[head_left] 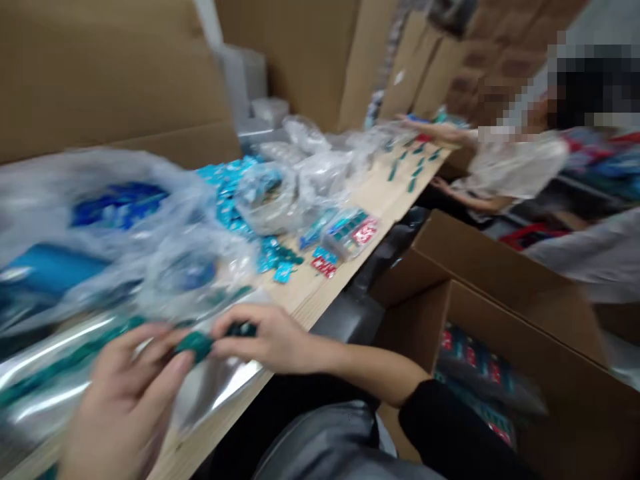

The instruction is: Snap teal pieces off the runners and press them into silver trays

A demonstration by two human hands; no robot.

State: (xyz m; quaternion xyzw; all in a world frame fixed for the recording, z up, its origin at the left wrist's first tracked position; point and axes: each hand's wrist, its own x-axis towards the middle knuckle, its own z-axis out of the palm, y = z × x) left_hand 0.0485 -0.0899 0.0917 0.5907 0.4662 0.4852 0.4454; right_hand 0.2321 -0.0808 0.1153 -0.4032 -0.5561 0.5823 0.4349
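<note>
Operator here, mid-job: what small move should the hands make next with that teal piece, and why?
Probably lift the teal piece clear of the silver foil bag first: the left hand and right hand hold it just above the bag, whose loose film might snag it. The open carton sits nearby.

Below the edge of the desk [320,293], the person's right forearm [375,367] ran into a black sleeve [450,427]. The left hand [120,407] and right hand [270,340] were bare.

Teal item [196,347]: was blurred, partly hidden between left hand [125,393] and right hand [270,340]. Packs [475,373] in carton [525,347]: were blurred, labels unreadable. Plastic bag [100,200]: was cut off at left edge, contents blurred.
</note>
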